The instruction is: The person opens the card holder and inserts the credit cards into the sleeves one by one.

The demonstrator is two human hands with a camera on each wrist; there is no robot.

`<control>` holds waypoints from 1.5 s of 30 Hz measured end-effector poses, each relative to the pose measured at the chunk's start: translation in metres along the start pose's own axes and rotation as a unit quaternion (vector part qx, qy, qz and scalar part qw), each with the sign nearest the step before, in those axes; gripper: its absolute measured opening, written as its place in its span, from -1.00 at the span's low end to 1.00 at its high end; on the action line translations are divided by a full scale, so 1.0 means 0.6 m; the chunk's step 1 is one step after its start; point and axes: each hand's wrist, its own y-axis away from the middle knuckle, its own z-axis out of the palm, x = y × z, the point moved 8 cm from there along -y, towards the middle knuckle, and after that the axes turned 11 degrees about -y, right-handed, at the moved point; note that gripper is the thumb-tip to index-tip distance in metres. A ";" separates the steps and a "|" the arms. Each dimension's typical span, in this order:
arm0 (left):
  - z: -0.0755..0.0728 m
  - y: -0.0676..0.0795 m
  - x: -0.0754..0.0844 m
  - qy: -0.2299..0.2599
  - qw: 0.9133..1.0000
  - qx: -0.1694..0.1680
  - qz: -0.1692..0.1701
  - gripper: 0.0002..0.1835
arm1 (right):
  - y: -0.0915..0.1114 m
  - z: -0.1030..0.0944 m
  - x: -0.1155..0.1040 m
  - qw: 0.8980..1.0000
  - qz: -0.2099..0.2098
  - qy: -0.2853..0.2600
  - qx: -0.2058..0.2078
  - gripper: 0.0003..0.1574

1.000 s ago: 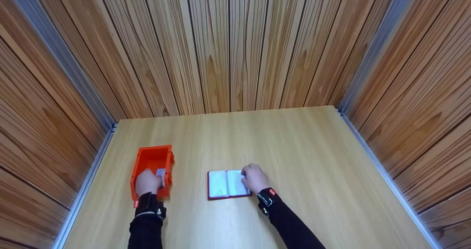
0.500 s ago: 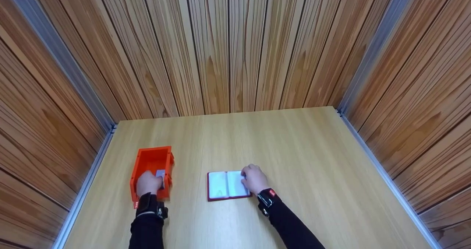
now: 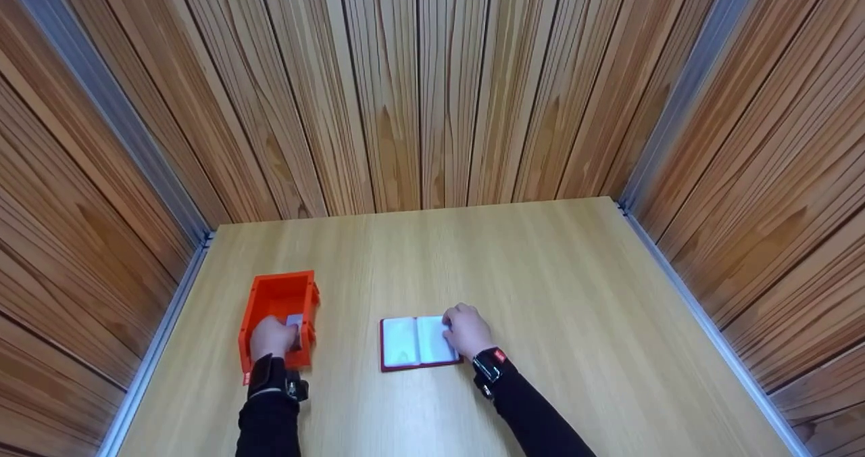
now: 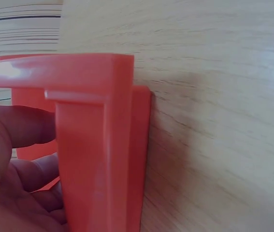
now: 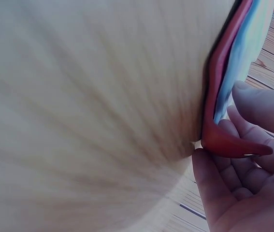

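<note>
My left hand reaches into an orange-red plastic bin, fingers curled beside a small pale card. In the left wrist view the bin's wall hides the fingertips, so I cannot tell whether they pinch the card. At the middle of the table a small red-covered booklet lies open flat, its pages pale and glossy. My right hand holds its right edge. The right wrist view shows the red cover's corner between the fingers, one fingertip at the pages.
The pale wooden table has plank-patterned walls behind it and at both sides. Metal rails run along its left and right edges. The bin stands left of the booklet, with bare tabletop between them.
Both hands stay in the same places, the left in the bin and the right at the booklet's edge. The whole view has shifted slightly downward.
</note>
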 end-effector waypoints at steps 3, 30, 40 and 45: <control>0.001 0.001 0.000 0.009 1.000 -0.008 -0.009 -0.78 | -0.001 0.002 0.002 1.000 0.003 0.000 -0.001 -0.82; -0.003 -0.001 0.008 -0.003 1.000 0.011 -0.008 -0.85 | 0.000 0.004 0.002 1.000 -0.010 0.008 0.007 -0.81; -0.003 -0.005 0.005 -0.017 0.999 0.035 -0.001 -0.91 | 0.000 0.003 0.000 1.000 -0.005 0.013 0.006 -0.80; -0.012 0.000 0.009 -0.023 0.997 0.065 0.016 -0.91 | 0.001 0.002 -0.001 1.000 -0.008 0.015 0.008 -0.81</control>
